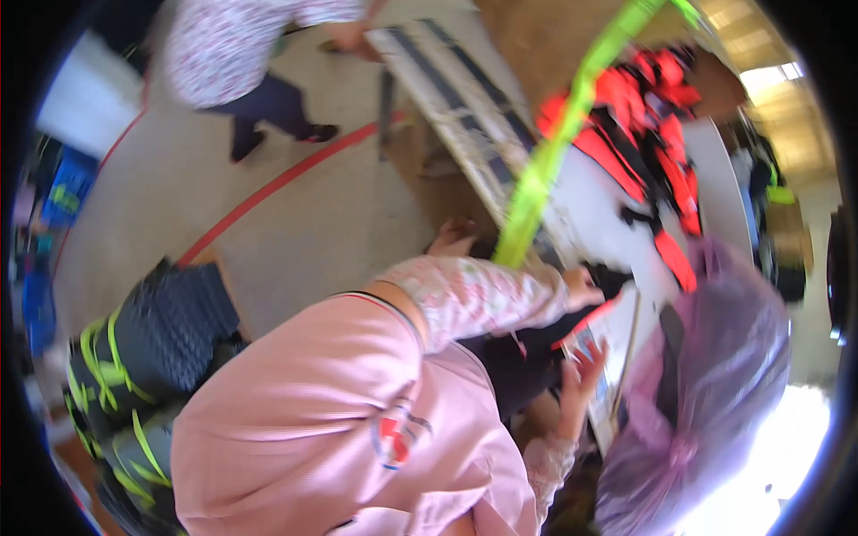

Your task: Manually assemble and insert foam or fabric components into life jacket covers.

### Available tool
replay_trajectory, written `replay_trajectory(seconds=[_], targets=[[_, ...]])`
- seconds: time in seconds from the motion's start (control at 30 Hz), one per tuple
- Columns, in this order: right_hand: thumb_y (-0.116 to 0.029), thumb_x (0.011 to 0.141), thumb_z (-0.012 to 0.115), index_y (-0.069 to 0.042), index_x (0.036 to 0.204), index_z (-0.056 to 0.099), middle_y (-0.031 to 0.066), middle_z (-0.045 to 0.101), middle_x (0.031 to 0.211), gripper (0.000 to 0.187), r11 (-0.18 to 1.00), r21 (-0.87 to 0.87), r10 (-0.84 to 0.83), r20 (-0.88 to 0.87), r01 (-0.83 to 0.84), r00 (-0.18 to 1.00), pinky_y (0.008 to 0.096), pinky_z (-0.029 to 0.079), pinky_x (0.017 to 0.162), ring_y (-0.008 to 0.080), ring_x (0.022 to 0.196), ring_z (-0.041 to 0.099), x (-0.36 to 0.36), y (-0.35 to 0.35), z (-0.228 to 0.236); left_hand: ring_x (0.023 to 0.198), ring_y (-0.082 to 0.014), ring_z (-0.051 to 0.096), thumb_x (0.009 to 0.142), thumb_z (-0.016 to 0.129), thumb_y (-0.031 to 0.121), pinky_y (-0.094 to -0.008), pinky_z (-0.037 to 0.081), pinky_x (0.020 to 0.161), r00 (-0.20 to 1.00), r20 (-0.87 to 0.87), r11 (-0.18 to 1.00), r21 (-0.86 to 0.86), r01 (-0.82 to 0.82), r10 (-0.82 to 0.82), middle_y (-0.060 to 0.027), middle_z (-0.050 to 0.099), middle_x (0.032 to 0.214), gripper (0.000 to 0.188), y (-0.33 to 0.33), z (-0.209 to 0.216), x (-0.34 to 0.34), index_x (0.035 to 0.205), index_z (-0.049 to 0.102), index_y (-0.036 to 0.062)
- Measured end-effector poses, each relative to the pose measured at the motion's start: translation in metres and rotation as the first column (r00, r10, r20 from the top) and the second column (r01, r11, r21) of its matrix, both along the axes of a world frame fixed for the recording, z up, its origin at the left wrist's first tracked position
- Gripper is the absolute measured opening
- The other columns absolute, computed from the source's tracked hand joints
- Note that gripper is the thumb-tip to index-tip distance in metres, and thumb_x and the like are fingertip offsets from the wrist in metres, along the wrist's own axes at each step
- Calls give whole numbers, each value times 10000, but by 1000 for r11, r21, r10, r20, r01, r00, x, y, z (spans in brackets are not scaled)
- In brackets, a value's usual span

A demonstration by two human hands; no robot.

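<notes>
My left hand (583, 290), at the end of a floral sleeve, is closed on a black fabric piece (511, 362) with a bright orange edge. That fabric drapes from the table edge down over my lap. Close below it, my right hand (583, 368) is raised with its fingers spread, holding nothing that I can see. A wide neon yellow-green strip (556, 147) runs from behind my left forearm up to the top right, slightly blurred. Orange and black fabric pieces (639, 134) lie heaped on the pale worktable (617, 228) beyond my hands.
A tied, translucent purple plastic bag (715, 375) bulges beside the table. At lower left sit dark bundles (147, 357) bound with neon yellow strips. Another person in a patterned top (223, 54) stands near a long bench (447, 89). A red line (277, 183) crosses the floor.
</notes>
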State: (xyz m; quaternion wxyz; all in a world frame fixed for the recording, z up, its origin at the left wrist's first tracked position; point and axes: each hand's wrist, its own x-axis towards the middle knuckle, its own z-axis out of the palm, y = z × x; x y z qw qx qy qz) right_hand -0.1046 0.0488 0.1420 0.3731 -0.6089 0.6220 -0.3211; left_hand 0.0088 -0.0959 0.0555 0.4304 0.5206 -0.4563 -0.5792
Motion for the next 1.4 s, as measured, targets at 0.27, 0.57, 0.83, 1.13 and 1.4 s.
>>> replay_trajectory(seconds=[0.27,0.57,0.83,1.13,1.4], targets=[[-23,696,690,-79,1351,313,186,392,1288,758,986,-163,-58,-126,37,990,334,486,780,291,959,556,-1,-13,-23,686,-163,605,728,730,277,-291,476,661,973,-230,975,211,62,-12,-92,646,841,362,-45,-18,-43,906,637,-25],[95,676,526,-48,1292,404,229,409,1273,644,920,-337,-254,-131,198,958,395,423,926,410,1130,460,-34,-22,-45,868,-147,568,787,686,340,-294,479,749,766,-402,784,163,599,-501,-77,557,981,610,-16,46,-3,1240,413,37],[143,601,564,-32,1211,460,205,468,1173,643,932,-267,-267,-44,247,963,400,462,854,400,1030,516,-10,-49,-36,953,-186,572,744,714,115,-311,475,798,861,160,847,-163,505,-483,-119,547,1040,592,45,44,27,1220,380,5],[199,574,477,-19,1166,480,206,464,1127,631,935,-244,-272,-25,258,962,376,429,891,392,1043,491,4,-52,-50,571,-123,564,729,589,-26,-264,472,511,957,197,977,28,212,-213,-64,551,722,277,34,6,57,968,456,15],[209,570,471,-23,1195,453,202,431,1157,668,937,-241,-277,-73,253,958,382,414,916,394,1061,474,13,-47,-52,576,-224,631,861,477,111,-307,544,551,974,-159,881,421,217,-164,-115,616,792,257,64,27,50,1095,500,9]])
